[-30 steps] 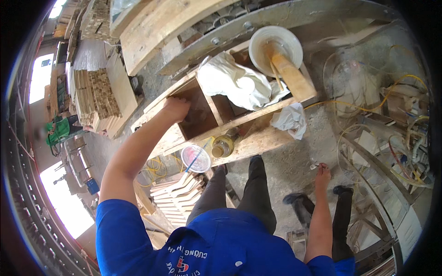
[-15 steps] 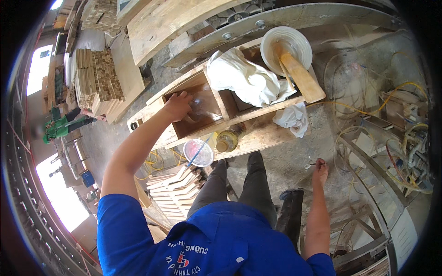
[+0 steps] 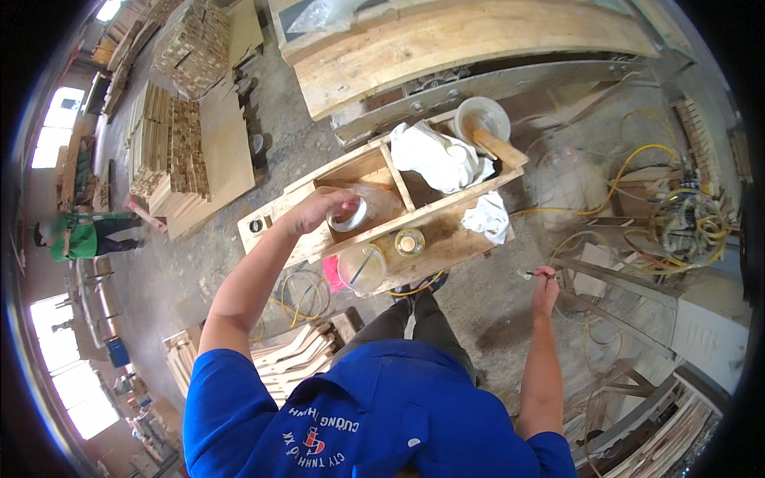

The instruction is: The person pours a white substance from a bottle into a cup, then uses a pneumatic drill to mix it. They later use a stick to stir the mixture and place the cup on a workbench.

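From where I stand, the left grip (image 3: 322,209) is closed over the rim of a clear jar (image 3: 376,205) in the left compartment of the wooden box (image 3: 434,207); the jar looks tilted, mouth toward the hand. Out to the right, over the floor, the right grip (image 3: 545,294) pinches a thin dark tool (image 3: 539,276), too small to make out fully. I take the step in hand to be handling the jar while the tool waits aside. Lifting it would call for a firm hold on that rim and clearing the near wall, beyond which a cup (image 3: 372,276) and a bottle (image 3: 409,243) stand on the ledge. A white cloth (image 3: 437,158) lies right of the divider.
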The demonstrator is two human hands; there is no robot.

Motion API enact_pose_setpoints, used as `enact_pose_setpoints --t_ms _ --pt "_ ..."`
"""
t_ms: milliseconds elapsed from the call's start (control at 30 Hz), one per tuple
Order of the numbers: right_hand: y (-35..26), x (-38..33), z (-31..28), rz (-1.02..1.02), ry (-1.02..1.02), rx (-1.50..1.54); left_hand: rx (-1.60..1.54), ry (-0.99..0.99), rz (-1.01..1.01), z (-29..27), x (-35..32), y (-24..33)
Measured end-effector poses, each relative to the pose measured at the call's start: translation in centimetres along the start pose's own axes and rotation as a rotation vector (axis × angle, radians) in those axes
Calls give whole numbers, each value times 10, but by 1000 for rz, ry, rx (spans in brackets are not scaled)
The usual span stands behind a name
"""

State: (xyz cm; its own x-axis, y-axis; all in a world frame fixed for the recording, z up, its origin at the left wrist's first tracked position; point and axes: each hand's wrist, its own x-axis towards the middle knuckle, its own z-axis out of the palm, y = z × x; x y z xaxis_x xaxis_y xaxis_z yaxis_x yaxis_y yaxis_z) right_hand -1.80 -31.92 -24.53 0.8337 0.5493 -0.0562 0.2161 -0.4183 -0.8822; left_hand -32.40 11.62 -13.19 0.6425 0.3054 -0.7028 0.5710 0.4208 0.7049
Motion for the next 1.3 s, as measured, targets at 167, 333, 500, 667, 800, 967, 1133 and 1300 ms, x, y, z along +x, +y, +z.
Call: enact_pose_setpoints --t_ms 167,333,500,667,800,967,1133,1300 --pt "-50 -5 -14 -7 254 359 -583 -213 77 37 -41 35" --pt "-100 -1 -42 -65 288 367 -719 -382 256 100 -76 43" --pt "-133 -2 -62 -200 213 268 -604 -528 285 183 -92 62" --pt "-172 0 -99 -400 31 190 -841 -548 183 265 -61 69" --pt "-184 -1 -136 -472 -82 110 -1041 -505 259 349 -37 76" --pt "-168 11 -181 -402 -178 66 -1247 -473 402 450 -24 72" --pt "-132 28 -217 -309 -457 147 -1227 -392 426 496 -21 52" --pt "-111 30 -232 -99 -615 248 -424 43 295 479 -20 16"
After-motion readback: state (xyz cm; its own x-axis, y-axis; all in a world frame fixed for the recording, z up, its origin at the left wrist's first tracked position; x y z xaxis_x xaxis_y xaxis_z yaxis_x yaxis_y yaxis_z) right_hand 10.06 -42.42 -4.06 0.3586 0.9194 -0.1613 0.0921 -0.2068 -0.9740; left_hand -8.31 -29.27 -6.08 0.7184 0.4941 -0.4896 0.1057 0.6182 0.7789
